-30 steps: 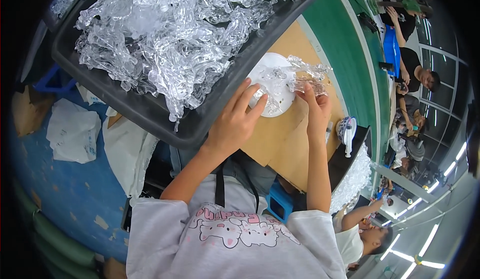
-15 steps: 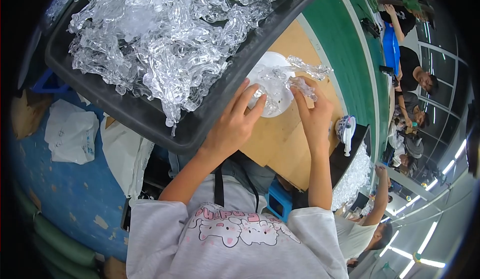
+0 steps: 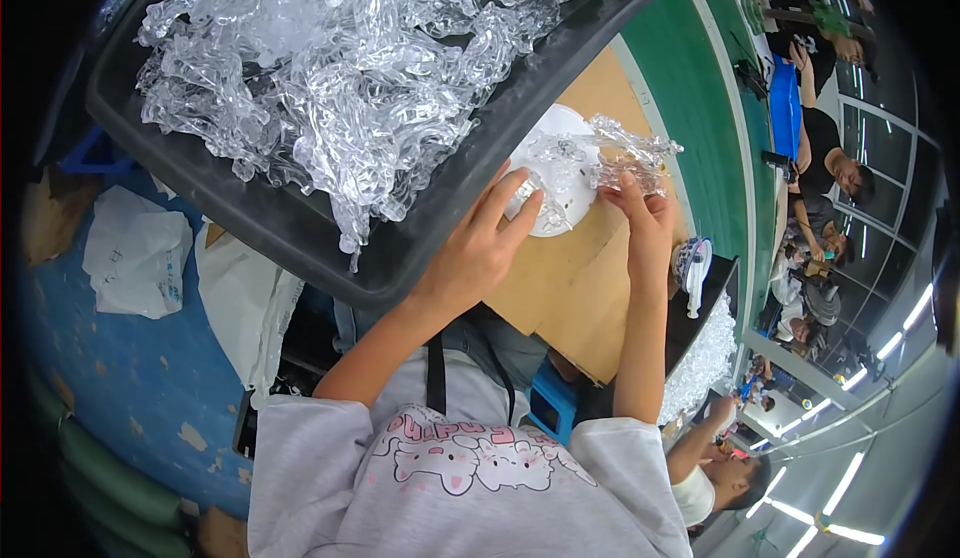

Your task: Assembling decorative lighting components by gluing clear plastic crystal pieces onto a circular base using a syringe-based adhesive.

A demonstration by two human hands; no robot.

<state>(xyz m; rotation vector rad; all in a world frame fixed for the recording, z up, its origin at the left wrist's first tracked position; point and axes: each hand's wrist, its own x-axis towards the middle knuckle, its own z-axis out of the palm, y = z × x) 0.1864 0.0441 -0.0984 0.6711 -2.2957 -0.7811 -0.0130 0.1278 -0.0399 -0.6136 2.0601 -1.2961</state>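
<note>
A large black plastic tray (image 3: 330,248) heaped with clear moulded plastic pieces (image 3: 340,68) fills the upper left of the frame, close at hand. Right of centre, the left hand (image 3: 475,253) presses the white round disc (image 3: 560,173) onto the brown cardboard-covered bench (image 3: 570,288), its grip spread flat. The right hand (image 3: 645,223) pinches a clear plastic piece (image 3: 625,153) at the disc's edge, its grip narrow.

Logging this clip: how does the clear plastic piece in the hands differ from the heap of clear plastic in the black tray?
The clear plastic piece is a single item pinched by the right hand, while the heap is many tangled pieces lying untouched. The piece sits over the white disc that the left hand presses on the brown board; the heap fills the black tray. Both are transparent and glossy.
</note>
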